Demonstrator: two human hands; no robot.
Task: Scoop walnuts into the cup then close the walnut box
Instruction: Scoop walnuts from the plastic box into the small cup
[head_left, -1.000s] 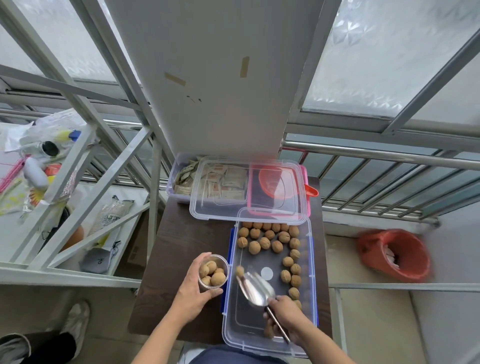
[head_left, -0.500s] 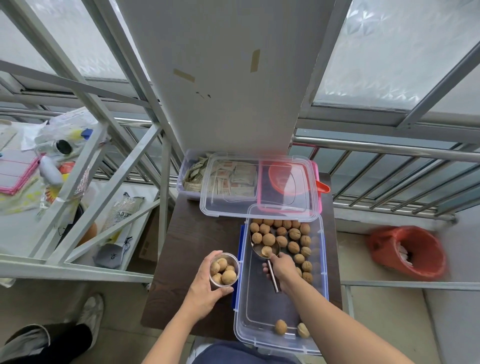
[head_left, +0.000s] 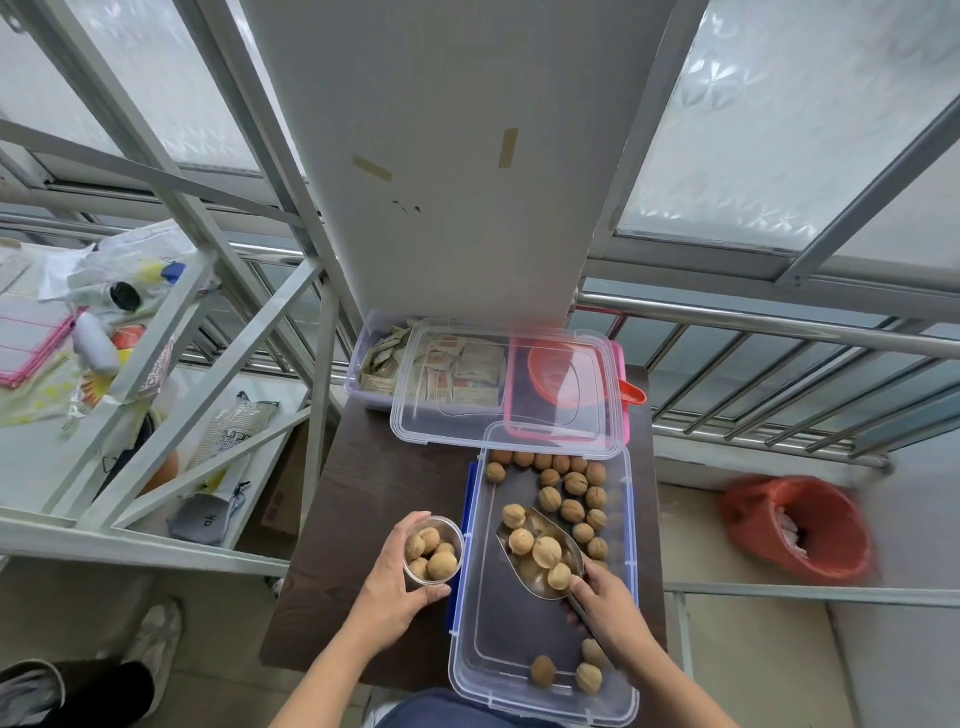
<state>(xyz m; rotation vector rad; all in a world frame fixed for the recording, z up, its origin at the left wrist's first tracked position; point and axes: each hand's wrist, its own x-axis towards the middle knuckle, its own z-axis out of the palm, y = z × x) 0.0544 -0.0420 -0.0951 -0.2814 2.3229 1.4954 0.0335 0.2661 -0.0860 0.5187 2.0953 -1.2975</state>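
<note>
A clear walnut box (head_left: 631, 587) with blue clips lies open on the dark table (head_left: 374, 499). Loose walnuts (head_left: 574, 486) fill its far right side, and a few sit near its front edge. My right hand (head_left: 605, 610) grips the handle of a metal scoop (head_left: 540, 556) that holds several walnuts, raised inside the box. My left hand (head_left: 392, 587) holds a small clear cup (head_left: 434, 551), nearly full of walnuts, just left of the box. The box's clear lid (head_left: 457, 421) rests behind it, across two other containers.
Under the lid stand a tub of sachets (head_left: 384, 358) and a pink-rimmed box with an orange scoop (head_left: 566, 374). A white metal rack (head_left: 156, 395) with clutter stands left. An orange bin (head_left: 800, 525) sits on the floor right. Railings (head_left: 779, 374) run behind.
The scoop dug into the walnut pile at the far end and has drawn back toward me, now loaded with several walnuts. My left hand still holds the cup in place.
</note>
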